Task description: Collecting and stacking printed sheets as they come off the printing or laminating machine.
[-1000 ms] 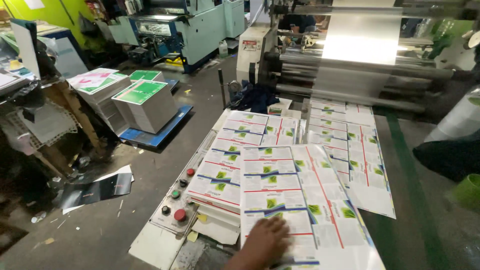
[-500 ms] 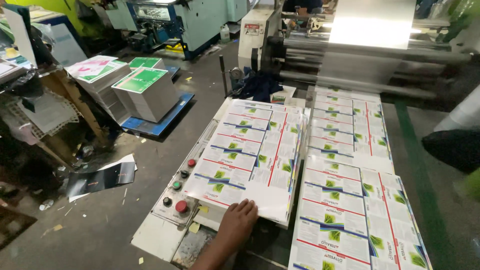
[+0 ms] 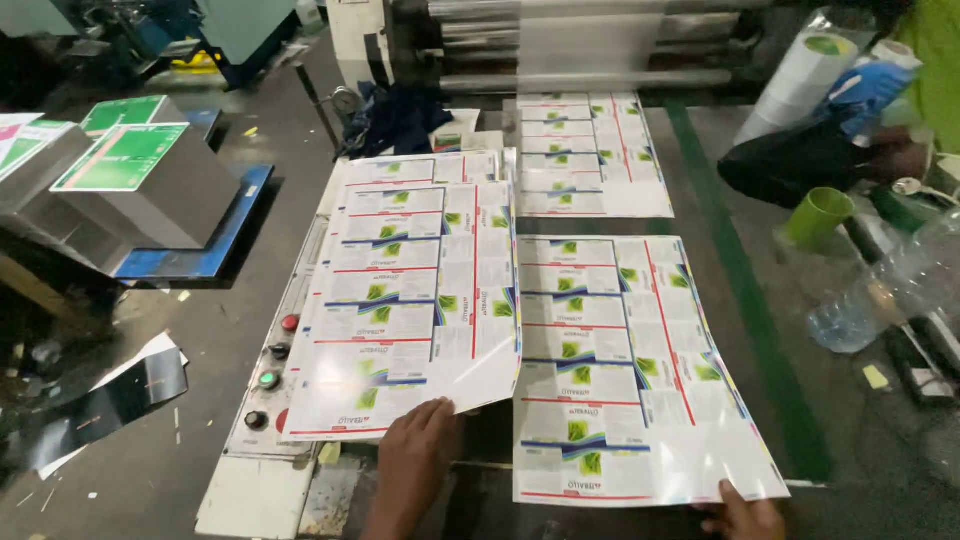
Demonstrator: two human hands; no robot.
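Head view, read left to right, with the control panel as landmark. Far left of the panel, grey stacks topped with green sheets sit on a blue pallet; parked off the bench, they are out of my reach. Below them, left of the panel, a dark scrap sheet lies on the floor.

The panel shows red, green and black buttons along the bench edge. Just right of it, and partly over it, lies the left sheet, a glossy printed sheet on top of a small pile. Its near right corner is lifted off the bench, which I judge is due to my left hand beneath it: fingers spread flat and pushing up under that edge, not clenched.

Further right of the panel lies the right sheet, flat on the bench, side by side with the first and slightly askew. My right hand touches its near right corner; only the fingertips show at the frame edge, so I cannot tell whether they pinch or merely press.

Beyond, a third sheet emerges from the rollers. Far right of the panel are a green cup, a clear bottle and another person's gloved hand.
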